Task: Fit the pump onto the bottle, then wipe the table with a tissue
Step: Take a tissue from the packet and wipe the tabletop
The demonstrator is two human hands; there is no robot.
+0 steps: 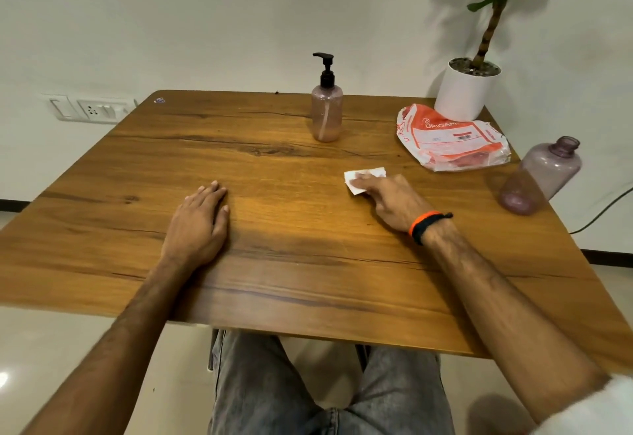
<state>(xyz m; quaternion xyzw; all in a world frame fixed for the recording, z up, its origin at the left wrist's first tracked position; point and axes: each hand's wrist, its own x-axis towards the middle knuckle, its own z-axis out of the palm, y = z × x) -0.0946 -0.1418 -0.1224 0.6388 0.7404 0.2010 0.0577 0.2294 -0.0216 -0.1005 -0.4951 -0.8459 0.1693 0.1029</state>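
Observation:
A pink see-through bottle stands upright at the far middle of the wooden table, with a black pump sitting on its neck. My right hand presses a folded white tissue flat against the tabletop, right of centre. Fingers cover the tissue's near part. My left hand lies palm down on the table, left of centre, holding nothing.
An orange and white tissue pack lies at the far right. A second pink bottle without a cap stands near the right edge. A white pot with a plant occupies the far right corner. A wall is behind the table.

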